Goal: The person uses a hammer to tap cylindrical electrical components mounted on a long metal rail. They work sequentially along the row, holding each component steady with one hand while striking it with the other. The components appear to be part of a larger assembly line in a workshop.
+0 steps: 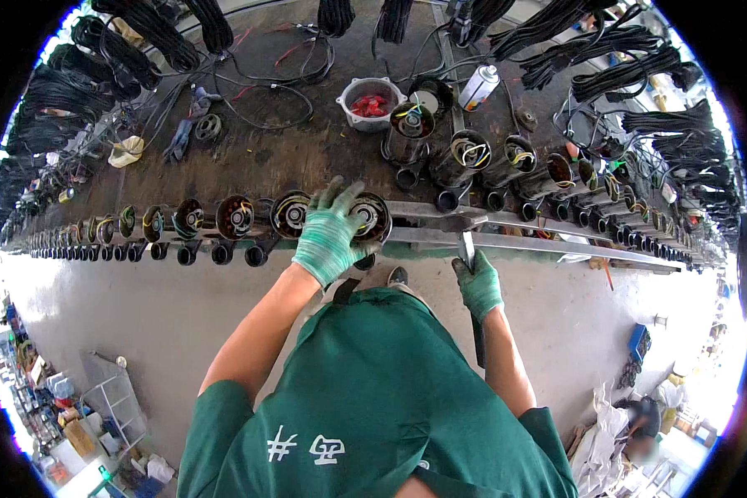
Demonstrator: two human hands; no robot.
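Observation:
My left hand point(330, 236), in a green and white knit glove, lies with its fingers spread over a round motor housing point(372, 217) at the near edge of the bench. Copper windings and a pale ringed centre show inside that housing; the glove covers part of it. Just left of the hand stands a second such housing point(290, 214). My right hand point(480, 286), also gloved, is closed around the handle of a hammer point(467, 245). The hammer's head is up by the metal rails point(539, 241), to the right of the housings, and its dark handle end hangs below my fist.
Rows of motor housings point(232, 217) line the bench edge on both sides. On the dark bench point(257, 166) are a grey metal bowl-like casing point(372, 123) with red pieces, a spray can point(479, 88), a rag point(126, 152) and loose cables. Bundled black cables point(335, 17) hang along the far side.

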